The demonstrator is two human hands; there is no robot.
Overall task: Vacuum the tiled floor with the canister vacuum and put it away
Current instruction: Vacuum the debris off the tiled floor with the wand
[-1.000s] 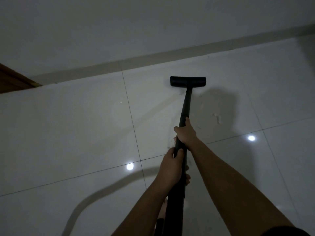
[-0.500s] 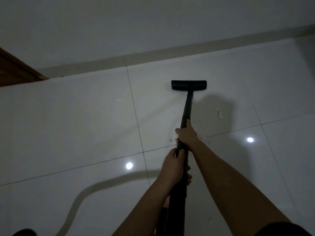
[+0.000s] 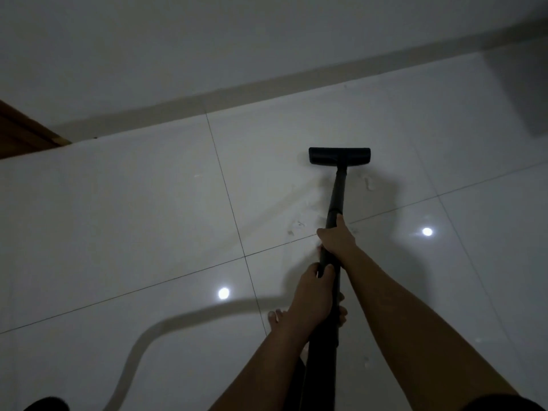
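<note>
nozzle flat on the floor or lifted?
Flat, as far as shows: the nozzle sits square on the tile with no gap visible under it. Both hands grip the wand.

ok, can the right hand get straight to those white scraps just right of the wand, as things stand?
Probably not directly. The right hand is wrapped around the black wand, and the white scraps lie on the tile beyond it, near the floor head. Nothing blocks the way, but it would have to release its grip and bend down.
</note>
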